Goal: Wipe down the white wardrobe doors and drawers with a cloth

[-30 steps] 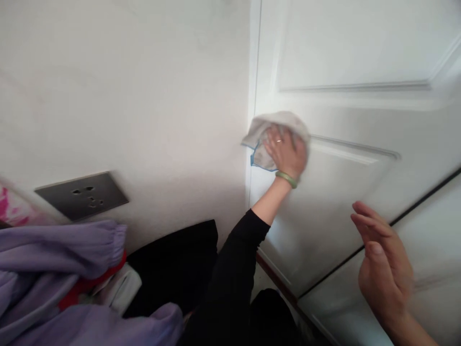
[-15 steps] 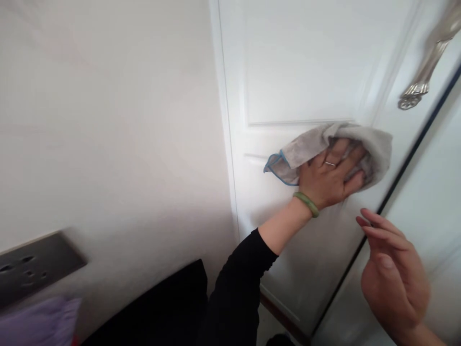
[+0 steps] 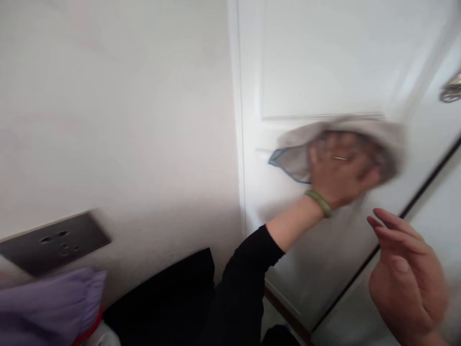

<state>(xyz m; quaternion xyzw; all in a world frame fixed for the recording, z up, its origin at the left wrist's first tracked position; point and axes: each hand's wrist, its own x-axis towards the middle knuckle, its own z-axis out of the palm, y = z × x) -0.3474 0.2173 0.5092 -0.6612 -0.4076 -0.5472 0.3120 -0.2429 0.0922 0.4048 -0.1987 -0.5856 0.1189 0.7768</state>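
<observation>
My left hand point(image 3: 336, 168) presses a grey cleaning cloth point(image 3: 382, 132) with blue edging flat against a white panelled door point(image 3: 324, 62). Its fingers are spread over the cloth and blurred by motion, and folds of fabric bunch around them. The cloth lies just below the door's raised upper panel. A ring and a green bangle point(image 3: 319, 203) show on this hand and wrist, below which a black sleeve begins. Lower right, my right hand point(image 3: 410, 278) is held up in front of the door with fingers extended and nothing in it.
A metal door handle point(image 3: 452, 91) is cut off at the right edge. A dark gap point(image 3: 425, 185) runs beside the door. On the left are a pale wall point(image 3: 126, 120), a dark socket plate point(image 3: 61, 242) and purple fabric point(image 3: 54, 302).
The view has turned left, so the door, cloth and both hands appear farther right. More of the socket plate and purple fabric shows. My left hand stays on the cloth, now more blurred.
</observation>
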